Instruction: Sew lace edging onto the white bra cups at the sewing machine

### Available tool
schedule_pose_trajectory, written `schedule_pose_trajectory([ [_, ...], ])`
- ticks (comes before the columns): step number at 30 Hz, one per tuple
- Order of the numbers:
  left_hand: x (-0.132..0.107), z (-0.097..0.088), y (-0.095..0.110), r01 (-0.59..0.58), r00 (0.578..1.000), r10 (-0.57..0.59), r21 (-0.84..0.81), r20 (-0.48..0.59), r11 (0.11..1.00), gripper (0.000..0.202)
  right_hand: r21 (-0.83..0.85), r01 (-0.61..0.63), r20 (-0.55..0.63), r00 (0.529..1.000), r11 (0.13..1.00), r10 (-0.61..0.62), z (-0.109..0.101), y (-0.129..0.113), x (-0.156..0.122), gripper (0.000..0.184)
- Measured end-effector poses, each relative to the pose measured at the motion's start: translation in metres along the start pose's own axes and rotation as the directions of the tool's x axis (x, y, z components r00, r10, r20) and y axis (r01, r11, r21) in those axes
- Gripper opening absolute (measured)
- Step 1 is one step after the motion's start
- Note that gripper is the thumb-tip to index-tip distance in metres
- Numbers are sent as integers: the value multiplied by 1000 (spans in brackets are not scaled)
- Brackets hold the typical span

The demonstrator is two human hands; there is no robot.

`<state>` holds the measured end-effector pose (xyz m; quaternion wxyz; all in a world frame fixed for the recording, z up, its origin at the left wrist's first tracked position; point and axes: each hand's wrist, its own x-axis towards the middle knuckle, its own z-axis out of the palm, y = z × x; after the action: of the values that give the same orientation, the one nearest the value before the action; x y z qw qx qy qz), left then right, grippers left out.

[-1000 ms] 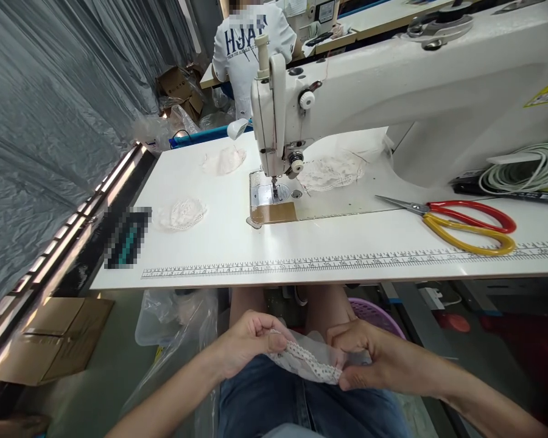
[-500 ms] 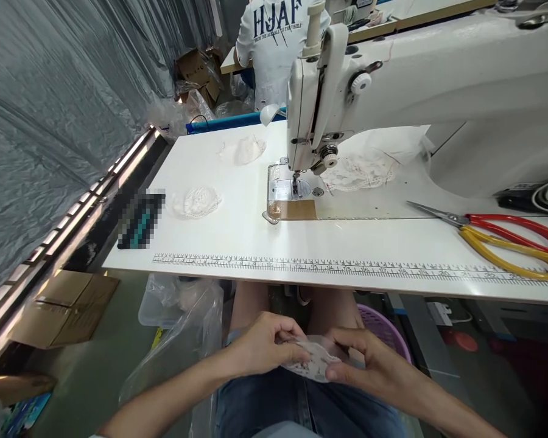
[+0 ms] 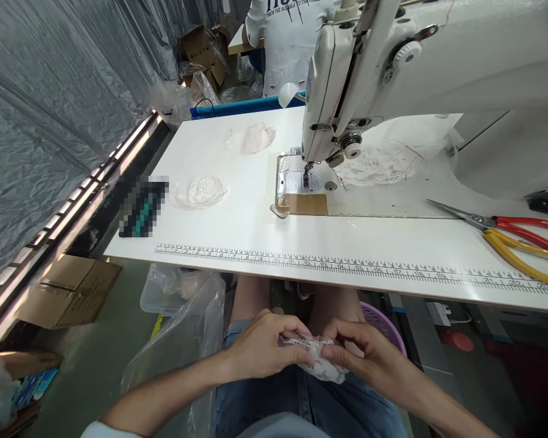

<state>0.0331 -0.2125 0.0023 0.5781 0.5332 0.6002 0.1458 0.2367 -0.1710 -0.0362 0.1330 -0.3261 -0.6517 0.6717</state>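
Both hands are over my lap, below the table edge. My left hand [image 3: 260, 350] and my right hand [image 3: 363, 356] each pinch a small bunched white lace piece [image 3: 319, 359] held between them, fingers closed on it. On the white table [image 3: 237, 231] above stands a white sewing machine [image 3: 393, 79] with its needle plate [image 3: 296, 182]. A lace piece [image 3: 200, 192] lies at the table's left, another [image 3: 251, 139] further back, and a third [image 3: 377, 170] lies under the machine arm.
Red and yellow handled scissors [image 3: 516, 234] lie at the table's right. A ruler scale [image 3: 347, 267] runs along the front edge. Clear plastic bags [image 3: 182, 322], a purple basket [image 3: 383, 325] and cardboard boxes [image 3: 68, 292] sit on the floor. Another person in a white shirt [image 3: 287, 36] sits beyond.
My hands have drawn closer together and bunched the lace, which was stretched between them before. The view has shifted left and toward the machine.
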Motion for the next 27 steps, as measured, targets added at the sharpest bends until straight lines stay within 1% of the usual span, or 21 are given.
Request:
schedule_pose_trajectory([
  [4, 1, 0, 0, -18, 1000, 18, -4, -16, 1000, 23, -19, 1, 8, 1000, 1000, -1, 0, -3, -2, 31],
  [8, 1, 0, -1, -37, 999, 37, 18, -7, 999, 21, -132, -9, -32, 999, 991, 5, 1, -2, 0, 29],
  [10, 1, 0, -2, -41, 999, 41, 16, 6, 999, 20, -146, -2, -20, 1000, 989, -1, 2, -3, 2, 30],
  [12, 1, -1, -4, -41, 999, 41, 1, 17, 999, 21, -142, 2, -4, 1000, 990, -3, 4, -5, 5, 32],
  [15, 1, 0, -5, -29, 999, 30, -45, 34, 999, 24, -168, 0, -22, 1000, 986, -4, 5, -8, 7, 34],
  [17, 2, 1, -5, -18, 1000, 18, -44, 12, 999, 27, -188, -6, -44, 999, 982, -2, 6, -9, 8, 34],
  [19, 4, 4, -4, -6, 999, 6, -10, -53, 1000, 28, -207, -15, -69, 998, 978, 0, 7, -10, 8, 35],
  [22, 5, 5, -2, -11, 991, 17, 43, -134, 999, 21, -216, -13, -99, 995, 976, -9, 7, -11, 7, 36],
  [27, 5, 1, 3, -57, 987, 66, 61, -145, 997, 18, -170, -16, -100, 995, 985, -1, 5, -12, 6, 31],
])
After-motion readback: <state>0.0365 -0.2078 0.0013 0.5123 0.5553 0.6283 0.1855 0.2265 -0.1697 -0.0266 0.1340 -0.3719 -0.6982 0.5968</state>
